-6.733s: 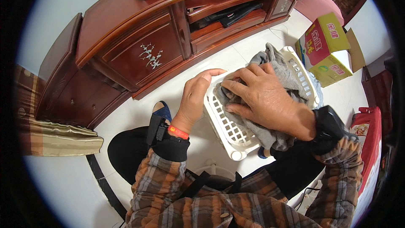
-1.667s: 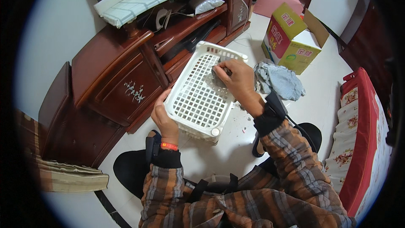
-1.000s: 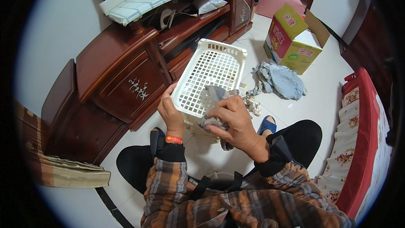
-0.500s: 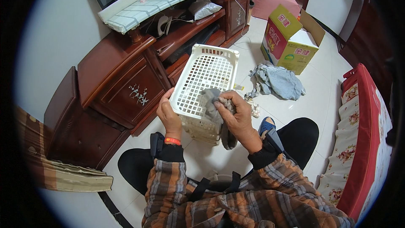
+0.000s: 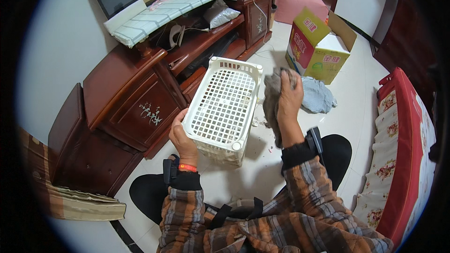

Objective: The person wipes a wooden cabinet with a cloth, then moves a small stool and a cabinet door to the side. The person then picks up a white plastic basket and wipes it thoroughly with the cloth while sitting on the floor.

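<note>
My left hand [image 5: 182, 138] grips the near rim of a white plastic lattice basket [image 5: 221, 107], holding it tilted up off the floor with its open side toward me. The basket looks empty. My right hand [image 5: 289, 97] is closed on a grey cloth [image 5: 272, 100], lifted just to the right of the basket and apart from it. A second, pale blue-grey cloth [image 5: 316, 95] lies crumpled on the white floor beyond my right hand.
A dark red wooden TV cabinet [image 5: 136, 93] runs along the left, with a striped cover [image 5: 173, 9] and a screen on top. An open yellow-green cardboard box [image 5: 318, 47] stands at the back right. A red floral-cushioned sofa [image 5: 403, 150] lines the right. Small crumbs lie under the basket.
My right hand has lifted the grey cloth out of the basket and moved it right and up. The basket stays held in my left hand, now tipped more upright.
</note>
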`<state>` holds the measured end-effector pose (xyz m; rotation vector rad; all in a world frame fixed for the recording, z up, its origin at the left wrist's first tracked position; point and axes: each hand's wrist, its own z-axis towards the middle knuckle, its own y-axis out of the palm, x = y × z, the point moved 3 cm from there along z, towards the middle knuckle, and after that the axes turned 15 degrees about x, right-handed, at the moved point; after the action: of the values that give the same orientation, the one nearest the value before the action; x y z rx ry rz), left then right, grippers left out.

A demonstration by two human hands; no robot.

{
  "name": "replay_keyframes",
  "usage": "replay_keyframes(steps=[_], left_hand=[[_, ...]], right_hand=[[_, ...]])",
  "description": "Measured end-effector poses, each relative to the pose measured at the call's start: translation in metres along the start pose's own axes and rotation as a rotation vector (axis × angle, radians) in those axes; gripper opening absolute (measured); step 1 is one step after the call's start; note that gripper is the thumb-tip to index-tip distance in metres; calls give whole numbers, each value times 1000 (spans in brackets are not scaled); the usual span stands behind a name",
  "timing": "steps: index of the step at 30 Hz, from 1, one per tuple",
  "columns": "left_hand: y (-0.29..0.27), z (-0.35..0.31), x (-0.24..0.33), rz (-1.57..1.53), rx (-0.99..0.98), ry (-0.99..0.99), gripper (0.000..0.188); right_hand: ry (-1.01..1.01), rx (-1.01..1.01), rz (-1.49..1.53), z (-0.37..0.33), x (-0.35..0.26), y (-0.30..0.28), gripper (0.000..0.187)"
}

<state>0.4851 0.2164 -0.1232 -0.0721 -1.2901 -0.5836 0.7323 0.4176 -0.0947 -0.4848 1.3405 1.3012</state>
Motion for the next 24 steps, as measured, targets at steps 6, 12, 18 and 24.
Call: replay_keyframes(steps=[6,12,18,24], left_hand=[[-3,0,6,33,-5,5,56],[-4,6,3,60,3,-14,57],[-9,10,-2,63,15,-22,58],[-3,7,-5,22,31,-41,58]], right_hand=[[-127,-264,-401,0,29,56,34],[-84,-354,-267,10,34,51,29],[-93,-375,-258,14,40,55,36],[235,-217,-131,-27,97,41,45]])
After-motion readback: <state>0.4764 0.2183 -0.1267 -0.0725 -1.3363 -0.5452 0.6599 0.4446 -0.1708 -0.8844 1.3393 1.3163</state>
